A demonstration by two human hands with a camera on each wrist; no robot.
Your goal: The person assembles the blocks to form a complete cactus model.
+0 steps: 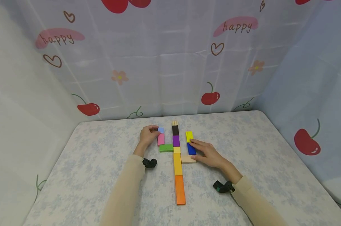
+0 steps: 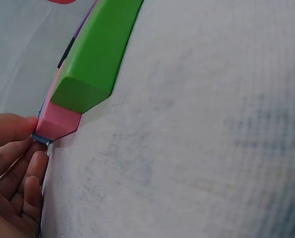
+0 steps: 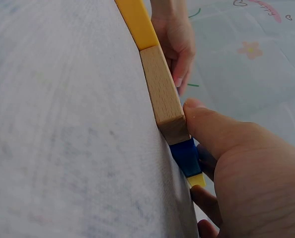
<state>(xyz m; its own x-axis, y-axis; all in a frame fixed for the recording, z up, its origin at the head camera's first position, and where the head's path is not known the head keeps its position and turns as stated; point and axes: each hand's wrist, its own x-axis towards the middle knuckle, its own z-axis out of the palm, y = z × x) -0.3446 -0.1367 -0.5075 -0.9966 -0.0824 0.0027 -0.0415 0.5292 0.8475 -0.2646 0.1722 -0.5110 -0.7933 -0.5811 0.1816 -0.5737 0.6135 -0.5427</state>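
Note:
My left hand pinches a small light blue block between thumb and fingers. That block sits at the far end of a pink block, which meets a green block. My right hand rests with fingers extended over the join of a yellow block and a dark blue block. Its thumb touches the end of a plain wooden block. In the left wrist view, the green block largely hides the pieces behind it.
Between the hands runs a straight column: orange block, amber block, small light yellow block, purple block, black block and several thin pale sticks. A patterned cloth covers the table; a printed curtain hangs behind.

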